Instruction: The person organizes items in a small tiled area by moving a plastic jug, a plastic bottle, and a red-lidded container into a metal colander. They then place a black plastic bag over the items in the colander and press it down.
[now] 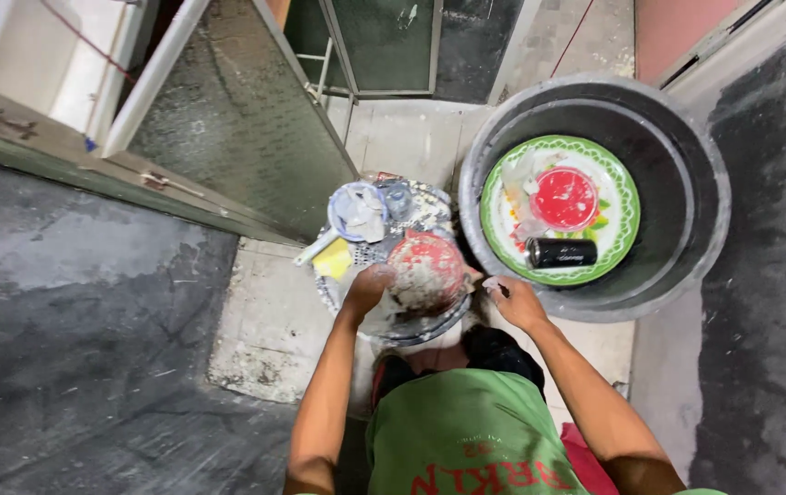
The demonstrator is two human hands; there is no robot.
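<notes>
Gripping a soapy red bowl (425, 269) at its rim, the left hand (367, 286) curls closed; right hand (514, 302) pinches a small dark thing beside it

- One view only, worn on the head, looking steeply down past a green shirt (466, 431) to the tiled floor (411, 137).
- Both forearms stretch up-frame; the grey basin (704, 238) sits upper right, at about arm's length.
</notes>
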